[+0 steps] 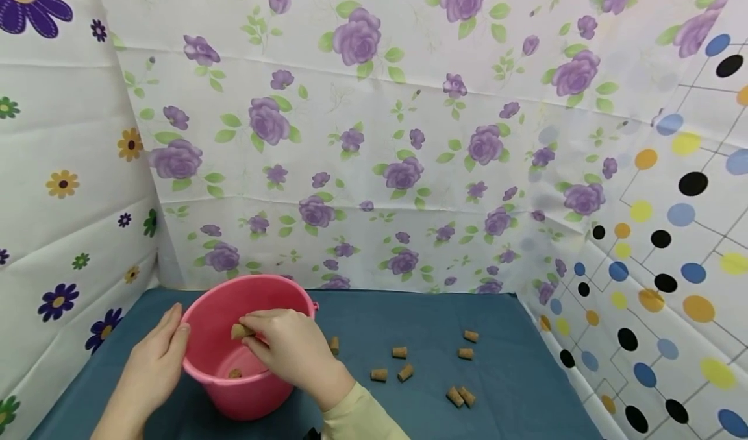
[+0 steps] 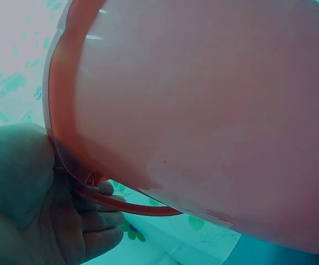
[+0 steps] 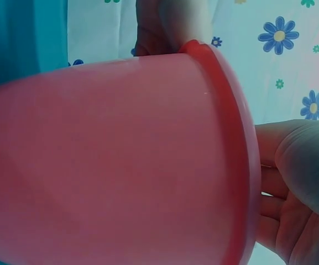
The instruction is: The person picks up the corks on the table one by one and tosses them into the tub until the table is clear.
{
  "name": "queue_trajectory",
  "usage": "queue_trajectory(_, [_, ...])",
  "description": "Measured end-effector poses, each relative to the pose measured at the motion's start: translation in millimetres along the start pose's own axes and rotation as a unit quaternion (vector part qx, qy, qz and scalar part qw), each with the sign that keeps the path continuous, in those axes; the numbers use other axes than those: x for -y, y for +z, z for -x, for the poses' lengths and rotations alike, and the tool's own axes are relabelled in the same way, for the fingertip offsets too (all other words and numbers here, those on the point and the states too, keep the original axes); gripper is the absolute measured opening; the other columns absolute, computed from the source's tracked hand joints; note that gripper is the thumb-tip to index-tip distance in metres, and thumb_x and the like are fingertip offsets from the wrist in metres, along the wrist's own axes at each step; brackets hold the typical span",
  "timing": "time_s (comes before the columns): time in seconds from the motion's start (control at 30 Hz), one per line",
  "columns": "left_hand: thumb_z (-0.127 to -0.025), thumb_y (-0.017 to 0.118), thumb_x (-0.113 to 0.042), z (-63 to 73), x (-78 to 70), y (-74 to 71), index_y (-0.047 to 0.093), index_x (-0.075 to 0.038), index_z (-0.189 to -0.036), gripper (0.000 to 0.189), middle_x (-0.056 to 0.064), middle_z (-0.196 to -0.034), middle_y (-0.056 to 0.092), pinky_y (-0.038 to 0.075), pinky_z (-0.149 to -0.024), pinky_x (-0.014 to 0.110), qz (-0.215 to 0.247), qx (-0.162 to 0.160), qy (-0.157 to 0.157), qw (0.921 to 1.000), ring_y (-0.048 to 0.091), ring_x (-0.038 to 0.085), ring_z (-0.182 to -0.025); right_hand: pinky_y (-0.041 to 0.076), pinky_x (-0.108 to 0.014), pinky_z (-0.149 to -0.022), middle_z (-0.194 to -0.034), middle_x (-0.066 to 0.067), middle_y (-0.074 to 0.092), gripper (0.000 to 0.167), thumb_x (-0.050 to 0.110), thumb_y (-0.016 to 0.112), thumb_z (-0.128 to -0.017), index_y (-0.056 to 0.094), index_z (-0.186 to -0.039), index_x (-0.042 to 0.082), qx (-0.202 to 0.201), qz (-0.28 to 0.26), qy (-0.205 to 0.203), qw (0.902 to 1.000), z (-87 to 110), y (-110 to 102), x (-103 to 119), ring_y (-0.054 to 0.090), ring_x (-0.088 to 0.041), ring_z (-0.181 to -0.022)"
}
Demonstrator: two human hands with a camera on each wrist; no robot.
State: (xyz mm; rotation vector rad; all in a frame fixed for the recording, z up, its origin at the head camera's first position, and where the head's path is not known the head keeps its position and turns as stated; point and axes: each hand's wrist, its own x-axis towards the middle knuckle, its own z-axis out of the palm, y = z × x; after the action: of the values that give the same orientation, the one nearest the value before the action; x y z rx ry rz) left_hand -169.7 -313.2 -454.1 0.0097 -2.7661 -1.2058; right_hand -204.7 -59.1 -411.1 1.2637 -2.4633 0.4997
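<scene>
Pink plastic marks your landmark, the bucket [image 1: 251, 406]. Your right hand [image 1: 292, 346] pinches the held cork [image 1: 239, 331] by its right end over the bucket's mouth, its long axis nearly level, the free end toward the bucket's left wall. Your left hand [image 1: 153, 362] rests at the bucket's left rim, fingers extended, with no cork. A second cork [image 1: 235, 374] lies on the bucket's floor. More loose corks [image 1: 378, 375] lie right of the bucket on the blue cloth [image 1: 514, 362], nearer your right hand.
</scene>
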Motion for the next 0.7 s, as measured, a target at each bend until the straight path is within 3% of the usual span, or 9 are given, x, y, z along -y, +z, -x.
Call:
queue_trajectory(0.37, [-0.119,0.023,-0.040,1.8,-0.2,1.5,0.017,0.017,-0.161,0.072,0.042,-0.166,0.016,0.021,-0.117,0.080,-0.005,-0.014,0.006,0.9999,0.016,0.064,-0.152,0.053,-0.012,-0.096,-0.129,0.011,0.075,0.038,0.033,0.076,-0.103,0.075,-0.138,0.019,0.028,0.005,0.032,0.9991,0.0,1.1,-1.7,0.068,0.001,-0.119])
queue_trajectory(0.7, [-0.119,0.022,-0.040,1.3,-1.1,0.1,0.016,0.017,-0.161,0.071,0.042,-0.166,0.014,0.020,-0.117,0.080,-0.007,-0.009,0.001,0.9999,0.015,0.063,-0.153,0.052,-0.012,-0.096,-0.131,0.008,0.075,0.038,0.032,0.074,-0.104,0.074,-0.139,0.017,0.020,-0.018,0.025,0.9993,2.6,-0.6,-2.6,0.068,-0.001,-0.121])
